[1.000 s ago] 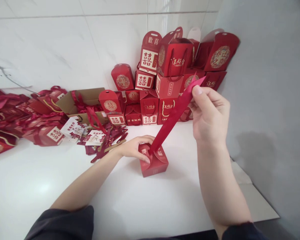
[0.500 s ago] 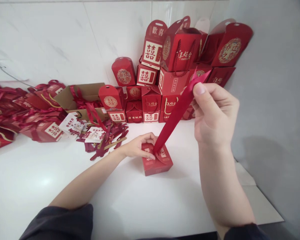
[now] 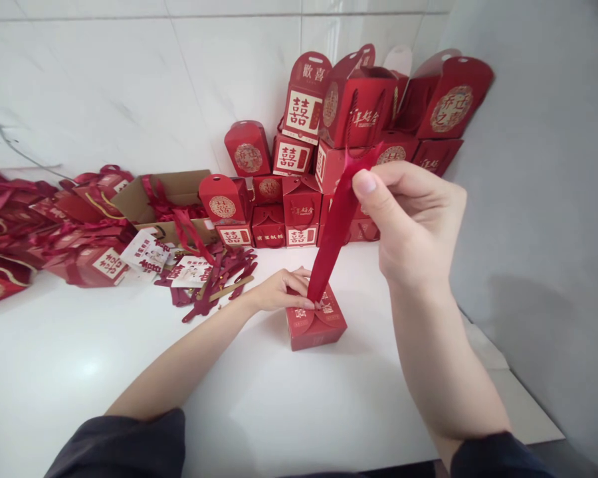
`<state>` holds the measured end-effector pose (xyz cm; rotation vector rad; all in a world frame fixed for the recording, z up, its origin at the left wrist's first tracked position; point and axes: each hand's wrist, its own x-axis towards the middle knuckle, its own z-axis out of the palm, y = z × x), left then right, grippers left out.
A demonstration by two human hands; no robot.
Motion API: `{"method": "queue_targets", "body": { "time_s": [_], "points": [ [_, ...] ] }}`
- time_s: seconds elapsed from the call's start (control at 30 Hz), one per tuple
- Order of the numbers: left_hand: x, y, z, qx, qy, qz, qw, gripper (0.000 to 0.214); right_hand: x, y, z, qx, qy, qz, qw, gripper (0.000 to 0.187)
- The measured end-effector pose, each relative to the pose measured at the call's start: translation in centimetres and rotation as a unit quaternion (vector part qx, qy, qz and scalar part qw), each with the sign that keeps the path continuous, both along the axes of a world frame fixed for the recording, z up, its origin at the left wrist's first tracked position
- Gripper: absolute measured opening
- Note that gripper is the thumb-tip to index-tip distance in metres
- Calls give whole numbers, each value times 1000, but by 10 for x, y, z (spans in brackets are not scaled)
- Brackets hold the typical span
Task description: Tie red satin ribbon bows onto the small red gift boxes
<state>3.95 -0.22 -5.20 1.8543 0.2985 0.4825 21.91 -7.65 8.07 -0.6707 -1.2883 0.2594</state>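
Note:
A small red gift box [image 3: 317, 324] stands on the white table [image 3: 259, 398] in front of me. My left hand [image 3: 278, 293] rests on the box's top, its fingers pressing the flaps at the centre. A red ribbon [image 3: 333, 229] rises taut from the middle of the box lid. My right hand [image 3: 411, 222] pinches the ribbon's upper end between thumb and fingers, well above the box and to its right.
A stack of finished red gift boxes [image 3: 349, 133] stands against the tiled wall at the back. A brown cardboard box [image 3: 167, 196], loose ribbons [image 3: 214, 279], printed cards [image 3: 144, 249] and flat red bags [image 3: 40, 226] lie at the left. A grey wall [image 3: 543, 199] borders the table's right edge.
My right hand has moved left with the ribbon's top end, so the ribbon stands steeper. The left hand's fingers have stayed on the box lid.

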Motion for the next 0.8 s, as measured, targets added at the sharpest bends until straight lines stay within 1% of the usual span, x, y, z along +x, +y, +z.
{"method": "queue_targets", "body": {
  "time_s": [0.13, 0.2, 0.27, 0.33, 0.37, 0.4, 0.43, 0.47, 0.5, 0.53, 0.57, 0.63, 0.7, 0.77, 0.8],
  "points": [
    [1, -2, 0, 8, 2, 19, 1000, 16, -1, -2, 4, -18, -20, -11, 1000, 22],
    [1, -2, 1, 18, 6, 21, 1000, 17, 3, 6, 1, -29, -8, -20, 999, 24],
    [1, -2, 2, 37, 16, 23, 999, 16, 12, 24, -6, -54, 18, -23, 998, 25],
    [1, -2, 3, 58, 30, 29, 997, 16, 22, 44, -19, -104, 56, -11, 993, 27],
    [1, -2, 3, 66, 35, 31, 997, 16, 26, 52, -28, -146, 77, 5, 986, 28],
    [1, -2, 3, 71, 38, 33, 996, 17, 30, 57, -39, -200, 94, 32, 975, 29],
    [1, -2, 3, 74, 39, 32, 996, 18, 32, 58, -51, -262, 100, 71, 957, 34],
    [2, -2, 3, 75, 37, 30, 996, 19, 34, 54, -65, -324, 90, 99, 936, 41],
    [2, -2, 3, 74, 34, 27, 996, 21, 34, 47, -79, -377, 66, 106, 918, 45],
    [2, -2, 3, 68, 32, 23, 997, 22, 33, 36, -93, -404, 31, 87, 910, 46],
    [2, -2, 3, 61, 30, 19, 997, 23, 31, 23, -107, -409, -4, 65, 910, 45],
    [2, -2, 2, 42, 28, 13, 999, 23, 27, -4, -130, -386, -65, 38, 919, 39],
    [2, -2, 1, 27, 25, 9, 999, 23, 21, -25, -145, -377, -132, 59, 915, 30],
    [2, -2, 1, 19, 24, 7, 999, 24, 17, -35, -152, -381, -149, 97, 907, 24],
    [2, -2, 1, 16, 23, 6, 1000, 24, 16, -37, -153, -386, -138, 117, 904, 25]
  ]
}}
